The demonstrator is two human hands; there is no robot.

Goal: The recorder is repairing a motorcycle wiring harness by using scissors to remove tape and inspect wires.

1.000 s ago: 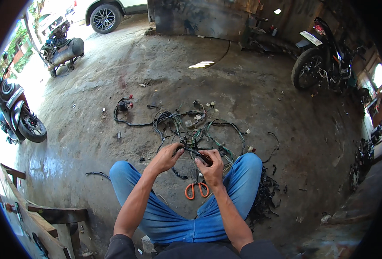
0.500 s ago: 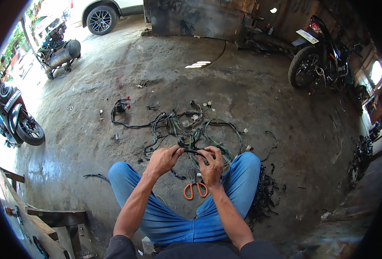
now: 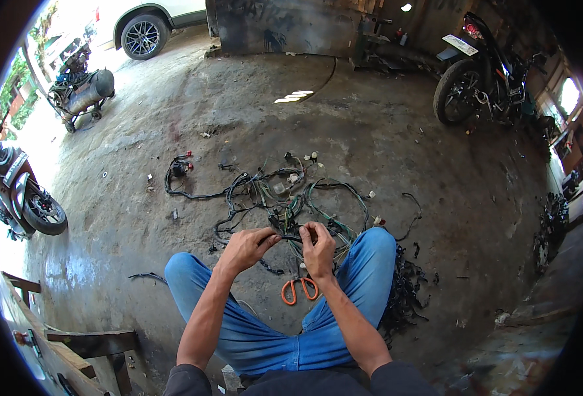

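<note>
A wiring harness [image 3: 196, 196] of black-wrapped strands and green and pale wires spreads over the floor in front of my bent knees. Between my hands runs a short black wrapped strand [image 3: 291, 237] of it. My left hand [image 3: 242, 249] is closed on its left end, thumb and fingers pinched together. My right hand [image 3: 318, 252] pinches the strand's other end with thumb and fingertips. Just below the strand, between my legs, lie scissors with orange handles [image 3: 290, 303]; their blades are mostly hidden. White connectors [image 3: 309, 156] sit at the harness's far end.
Black scraps [image 3: 403, 297] are heaped beside my right knee. A wooden frame [image 3: 93, 340] stands close at the lower left. Farther out are a motorbike [image 3: 31, 198] at left, an air compressor [image 3: 90, 91], a car [image 3: 166, 10] and another motorbike [image 3: 483, 86] at right.
My right hand has turned slightly, its fingers drawn closer together on the strand. My left hand stays pinched. The whole view has shifted slightly.
</note>
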